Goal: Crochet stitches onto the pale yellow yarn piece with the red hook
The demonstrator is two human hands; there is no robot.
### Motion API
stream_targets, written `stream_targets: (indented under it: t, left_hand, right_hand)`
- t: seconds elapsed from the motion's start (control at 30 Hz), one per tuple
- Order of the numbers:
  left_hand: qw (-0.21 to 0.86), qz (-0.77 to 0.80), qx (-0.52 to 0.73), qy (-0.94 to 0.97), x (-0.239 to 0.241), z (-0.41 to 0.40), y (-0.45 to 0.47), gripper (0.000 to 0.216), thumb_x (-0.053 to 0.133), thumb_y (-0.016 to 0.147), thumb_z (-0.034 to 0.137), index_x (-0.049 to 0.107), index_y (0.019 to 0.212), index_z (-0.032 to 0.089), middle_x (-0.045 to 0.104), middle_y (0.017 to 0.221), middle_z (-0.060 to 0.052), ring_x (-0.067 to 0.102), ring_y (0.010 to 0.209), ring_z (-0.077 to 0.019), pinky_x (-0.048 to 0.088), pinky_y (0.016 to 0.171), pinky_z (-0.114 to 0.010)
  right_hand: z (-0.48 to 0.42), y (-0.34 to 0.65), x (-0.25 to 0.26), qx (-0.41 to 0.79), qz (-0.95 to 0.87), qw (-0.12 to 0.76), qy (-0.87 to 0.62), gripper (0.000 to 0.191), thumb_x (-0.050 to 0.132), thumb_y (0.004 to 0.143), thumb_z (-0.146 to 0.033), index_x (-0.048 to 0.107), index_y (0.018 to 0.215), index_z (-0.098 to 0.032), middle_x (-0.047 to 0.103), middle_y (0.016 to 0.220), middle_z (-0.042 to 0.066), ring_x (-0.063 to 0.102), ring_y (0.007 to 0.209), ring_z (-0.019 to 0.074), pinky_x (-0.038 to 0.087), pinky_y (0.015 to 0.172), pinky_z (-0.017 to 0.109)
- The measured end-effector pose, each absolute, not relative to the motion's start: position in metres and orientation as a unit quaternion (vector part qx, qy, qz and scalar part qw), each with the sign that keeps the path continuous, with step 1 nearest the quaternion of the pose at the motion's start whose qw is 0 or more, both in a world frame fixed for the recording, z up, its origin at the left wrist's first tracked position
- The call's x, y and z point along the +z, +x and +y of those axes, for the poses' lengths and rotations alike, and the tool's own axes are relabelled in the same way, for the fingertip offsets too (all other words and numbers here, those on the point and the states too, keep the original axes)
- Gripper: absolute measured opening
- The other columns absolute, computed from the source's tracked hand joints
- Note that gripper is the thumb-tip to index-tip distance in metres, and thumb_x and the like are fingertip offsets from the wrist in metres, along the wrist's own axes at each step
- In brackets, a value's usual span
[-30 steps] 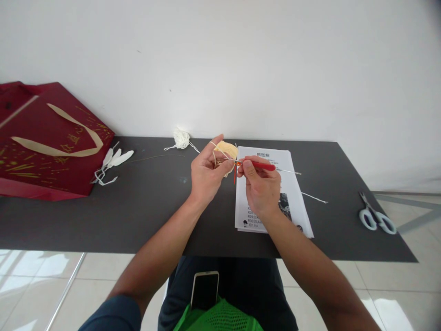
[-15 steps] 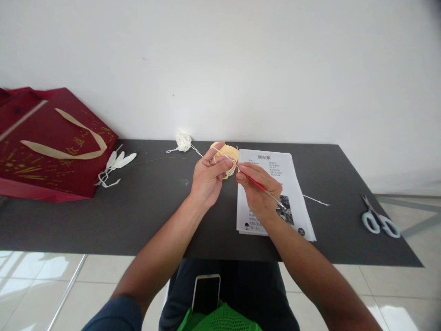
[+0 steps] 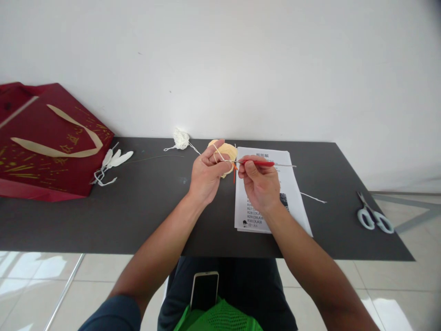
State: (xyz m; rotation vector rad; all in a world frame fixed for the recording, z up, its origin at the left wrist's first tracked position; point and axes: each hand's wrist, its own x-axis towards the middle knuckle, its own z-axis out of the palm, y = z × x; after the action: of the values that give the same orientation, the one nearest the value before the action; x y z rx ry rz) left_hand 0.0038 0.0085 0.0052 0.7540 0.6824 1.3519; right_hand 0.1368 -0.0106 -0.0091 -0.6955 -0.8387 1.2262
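Note:
My right hand [image 3: 261,187] grips a crochet hook [image 3: 262,163] by its red handle. The metal shaft lies nearly level, its tip at the fingertips of my left hand [image 3: 204,179]. That hand pinches pale yellow yarn, with a strand looped over its raised fingers. Whether a worked piece sits in the pinch is hidden by the fingers. Just behind it lies a pale yellow yarn ball [image 3: 228,149]. A short orange strand [image 3: 234,175] hangs between my hands. Under my right hand are printed pattern sheets [image 3: 253,220].
A white yarn ball [image 3: 181,138] sits against the wall. To the left are a dark red gift bag [image 3: 51,161] and white crocheted pieces [image 3: 119,159] with loose tails. Scissors [image 3: 375,218] lie at the right end of the dark table [image 3: 144,211]. A phone [image 3: 204,290] rests on my lap.
The crochet hook has turned from a slant down to the right to nearly level. My right hand has rolled over with it. My left hand keeps its pinch.

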Motion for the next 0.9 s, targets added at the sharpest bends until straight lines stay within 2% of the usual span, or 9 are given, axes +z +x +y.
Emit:
stream_targets:
  t: [0.37,0.5,0.6,0.77,0.9]
  left_hand:
    - [0.622,0.329,0.596,0.385,0.002,0.013,0.0,0.074,0.082,0.064,0.009,0.061,0.135,0.018,0.069,0.074,0.005,0.06,0.061,-0.0065,0.045,0.061,-0.022]
    - [0.627,0.331,0.586,0.392,0.001,0.013,-0.001,0.072,0.08,0.064,0.008,0.062,0.133,0.018,0.068,0.071,0.005,0.057,0.059,-0.0066,0.042,0.057,-0.021]
    - [0.631,0.32,0.581,0.402,0.0,0.013,-0.003,0.071,0.08,0.063,0.008,0.063,0.131,0.017,0.068,0.071,0.005,0.059,0.06,-0.008,0.044,0.059,-0.022]
    - [0.646,0.298,0.564,0.418,-0.001,0.015,-0.008,0.066,0.079,0.064,0.009,0.066,0.128,0.018,0.07,0.072,0.003,0.063,0.063,-0.0117,0.047,0.06,-0.025]
    - [0.66,0.284,0.55,0.426,0.0,0.016,-0.011,0.063,0.078,0.061,0.007,0.071,0.122,0.019,0.069,0.07,0.003,0.06,0.059,-0.0109,0.046,0.059,-0.025]
  right_hand:
    - [-0.006,0.144,-0.006,0.474,-0.404,0.716,-0.317,0.018,0.087,0.077,-0.036,0.074,0.084,-0.026,0.072,0.085,-0.002,0.061,0.063,0.0092,0.054,0.058,0.025]
    - [-0.005,0.147,-0.009,0.451,-0.438,0.721,-0.292,0.013,0.084,0.081,-0.032,0.073,0.086,-0.027,0.07,0.09,-0.003,0.062,0.064,0.0083,0.053,0.06,0.026]
    - [-0.004,0.149,-0.012,0.445,-0.455,0.719,-0.279,0.009,0.081,0.084,-0.029,0.073,0.088,-0.027,0.069,0.091,-0.003,0.062,0.064,0.0079,0.052,0.06,0.026]
    - [-0.006,0.149,-0.012,0.446,-0.465,0.705,-0.297,0.016,0.081,0.084,-0.037,0.07,0.087,-0.026,0.066,0.09,-0.002,0.061,0.063,0.0081,0.052,0.055,0.025]
    - [-0.008,0.148,-0.008,0.47,-0.446,0.697,-0.306,0.02,0.083,0.082,-0.041,0.069,0.085,-0.026,0.066,0.087,-0.003,0.059,0.06,0.0076,0.05,0.052,0.024]
